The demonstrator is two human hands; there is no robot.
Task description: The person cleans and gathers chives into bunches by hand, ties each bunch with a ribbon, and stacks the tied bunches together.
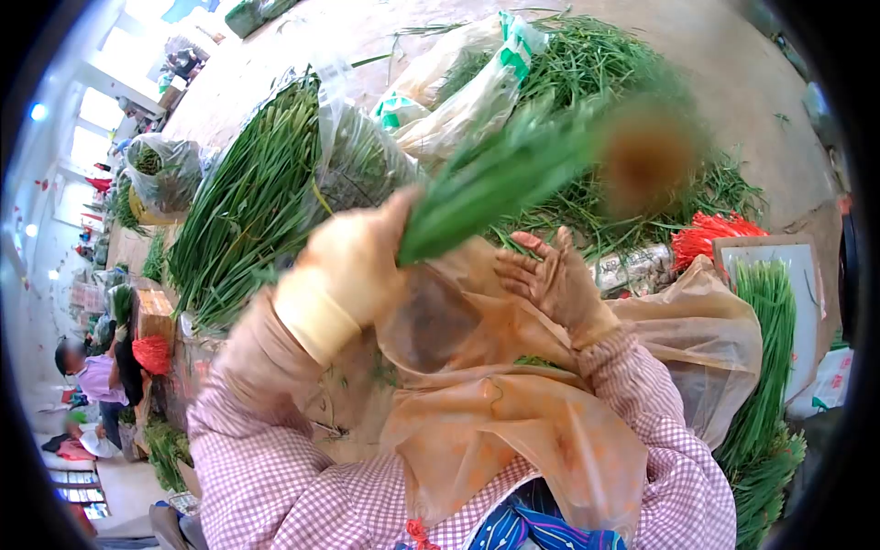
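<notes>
My left hand point(353, 261), in a pale glove with a yellow cuff, grips the end of a bunch of long green stalks point(504, 183). The bunch is blurred and slants up to the right over the plastic bags. My right hand point(550, 280), in a brownish worn glove with bare fingertips, is raised palm up with its fingers spread and nothing in it, a little below the bunch. Beneath both hands an orange-brown plastic apron point(513, 403) lies over my lap.
A large heap of stalks point(247, 202) lies at left, loose greens point(587, 73) at the top. Red ties point(710, 236) sit by a white board point(797, 312) at right, beside more stalks point(765, 321). A person point(99, 376) is at far left, near a cardboard box point(154, 313).
</notes>
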